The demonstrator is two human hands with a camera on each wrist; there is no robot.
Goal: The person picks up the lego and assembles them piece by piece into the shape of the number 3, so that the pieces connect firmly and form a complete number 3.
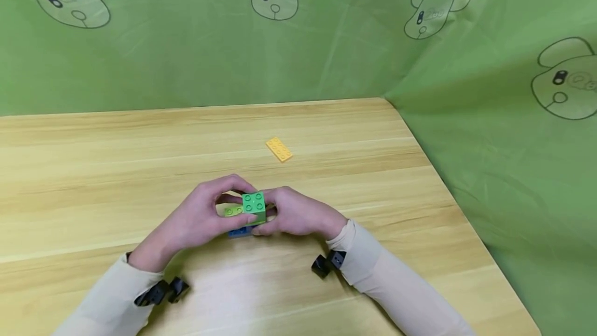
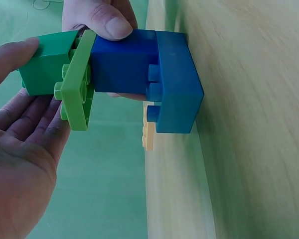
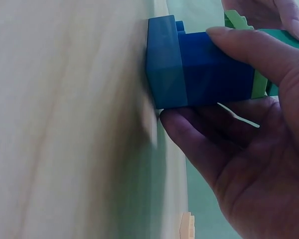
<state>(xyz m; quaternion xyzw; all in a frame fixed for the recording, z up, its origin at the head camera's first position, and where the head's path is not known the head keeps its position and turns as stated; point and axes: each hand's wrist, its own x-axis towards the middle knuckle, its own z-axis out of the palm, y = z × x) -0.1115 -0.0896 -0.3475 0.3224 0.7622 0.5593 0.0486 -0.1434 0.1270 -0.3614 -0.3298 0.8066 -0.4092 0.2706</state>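
Both hands meet at a stack of toy building bricks. My left hand point(image 1: 198, 217) pinches the green brick point(image 1: 253, 201) at the top between thumb and fingers. Under it is a lime plate point(image 2: 79, 87), its studs partly uncovered; whether the green brick is fully seated cannot be told. Below comes a dark blue brick point(image 2: 123, 62), which my right hand point(image 1: 298, 211) grips with the thumb on its near side. A lighter blue brick point(image 2: 180, 84) forms the bottom, offset with studs showing, close to the tabletop; contact is unclear.
A yellow-orange plate point(image 1: 279, 149) lies flat on the wooden table point(image 1: 116, 170), beyond the hands. Green cloth point(image 1: 186, 56) with printed animal heads hangs along the far and right edges. A small black device point(image 1: 326, 263) sits at the right wrist.
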